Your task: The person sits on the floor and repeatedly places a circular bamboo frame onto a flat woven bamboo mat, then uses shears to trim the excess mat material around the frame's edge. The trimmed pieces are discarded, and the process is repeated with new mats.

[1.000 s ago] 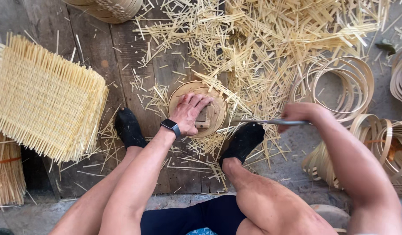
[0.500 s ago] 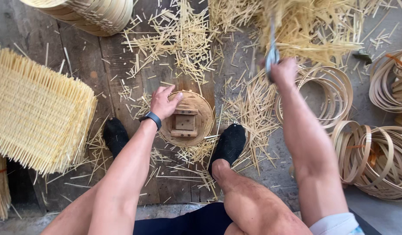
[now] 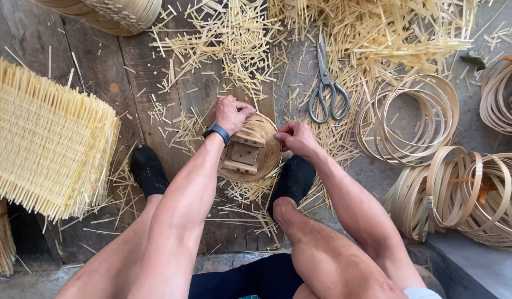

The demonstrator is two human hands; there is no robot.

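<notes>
The person sits at the near edge of a worn plank floor (image 3: 156, 72), knees apart and black-socked feet planted on either side of the work. Just past the right knee, a grey step or slab (image 3: 466, 260) cuts across the corner. The boards are strewn with short bamboo offcuts (image 3: 228, 50), thin around the feet and thickening into a deep heap beyond the hands.

Between the feet lies a small round woven basket (image 3: 250, 149) with a wooden block form (image 3: 244, 154) set on it. The left hand (image 3: 231, 113), a dark watch (image 3: 218, 132) at its wrist, is curled over the far-left rim, fingers bent and closed on the weave. The right hand (image 3: 296, 138) pinches the right rim between thumb and fingertips; whether it grips a loose strip or only the rim is hard to tell from this angle.

Left of the left hand, a stack of square woven mats (image 3: 45, 149) with bristling ends fills that side, leaving only a narrow strip of bare board beside the foot. Right of the right hand lie coils of bamboo hoops (image 3: 411, 119), with more bundled hoops (image 3: 466, 194) nearer the step. Just beyond the right hand, a pair of metal scissors (image 3: 325, 88) lies untouched, blades pointing away. Farthest off, beyond the left hand, the rim of a large woven basket (image 3: 112, 14) crosses the frame's top edge.
</notes>
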